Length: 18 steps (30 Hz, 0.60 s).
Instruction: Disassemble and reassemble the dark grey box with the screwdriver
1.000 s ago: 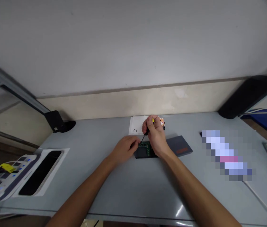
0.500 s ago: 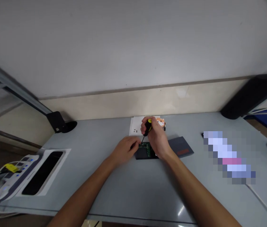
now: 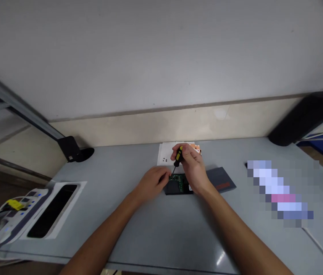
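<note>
My right hand [image 3: 193, 168] is wrapped round the black-and-yellow handle of a screwdriver [image 3: 178, 156]. Its thin shaft slants down to the upper left part of an opened black device [image 3: 173, 187], where a green circuit board shows. At that same corner my left hand [image 3: 154, 181] has its fingertips drawn together, close to the screwdriver's tip; what they pinch, if anything, is too small to tell. Part of the device lies hidden behind my right hand. A dark grey flat cover [image 3: 220, 179] rests on the table just right of it.
Several tiny dark screws lie on white paper [image 3: 163, 152] behind my hands, beside an orange item [image 3: 195, 146]. At left are a phone [image 3: 53, 210] and a power strip [image 3: 25, 214] with cables. A blurred-out device [image 3: 278, 191] with a cable lies right, on the grey table [image 3: 161, 233].
My right hand has turned a little on the screwdriver, showing more of the handle and covering more of the orange item. My left hand stays at the device's corner.
</note>
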Each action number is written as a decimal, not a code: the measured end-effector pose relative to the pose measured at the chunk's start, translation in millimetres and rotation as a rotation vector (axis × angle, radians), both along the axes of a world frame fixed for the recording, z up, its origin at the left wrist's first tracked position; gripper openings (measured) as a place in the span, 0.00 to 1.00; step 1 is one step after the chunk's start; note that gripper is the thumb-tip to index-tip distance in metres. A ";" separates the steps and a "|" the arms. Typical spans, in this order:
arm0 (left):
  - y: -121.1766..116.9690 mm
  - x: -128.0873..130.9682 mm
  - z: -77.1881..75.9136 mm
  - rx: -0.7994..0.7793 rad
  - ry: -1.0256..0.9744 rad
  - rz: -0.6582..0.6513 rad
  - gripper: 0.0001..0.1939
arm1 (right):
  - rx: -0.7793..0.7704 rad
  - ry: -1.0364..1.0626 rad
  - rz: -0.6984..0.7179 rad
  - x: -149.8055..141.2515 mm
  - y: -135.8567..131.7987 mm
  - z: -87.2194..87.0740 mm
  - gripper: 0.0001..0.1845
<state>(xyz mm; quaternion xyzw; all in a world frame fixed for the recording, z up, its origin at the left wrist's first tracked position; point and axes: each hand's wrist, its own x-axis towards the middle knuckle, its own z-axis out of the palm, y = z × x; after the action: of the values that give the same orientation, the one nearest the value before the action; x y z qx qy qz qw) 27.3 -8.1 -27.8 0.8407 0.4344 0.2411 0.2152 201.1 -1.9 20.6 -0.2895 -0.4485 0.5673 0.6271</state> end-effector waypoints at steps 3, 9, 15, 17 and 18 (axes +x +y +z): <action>-0.1 -0.2 -0.2 -0.006 -0.003 -0.006 0.12 | 0.001 0.082 0.025 -1.2 0.8 0.6 0.23; -0.3 0.3 0.5 -0.005 -0.011 -0.011 0.13 | -0.034 0.206 0.010 -2.8 2.2 0.3 0.26; -1.8 -0.1 0.9 0.001 -0.009 -0.013 0.12 | 0.017 0.054 0.010 -5.6 -1.9 -1.8 0.28; -1.4 0.2 -0.3 0.016 -0.004 -0.026 0.13 | 0.011 0.043 0.019 -7.3 -3.0 -1.7 0.30; -0.8 0.7 -0.5 0.034 0.000 -0.032 0.13 | -0.003 0.045 0.019 -8.1 -3.1 -1.3 0.31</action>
<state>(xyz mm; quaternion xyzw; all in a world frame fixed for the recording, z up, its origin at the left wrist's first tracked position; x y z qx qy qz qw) 28.0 -8.8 -28.3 0.8511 0.4167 0.2453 0.2046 193.0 -5.0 19.3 -0.2735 -0.4362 0.5801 0.6312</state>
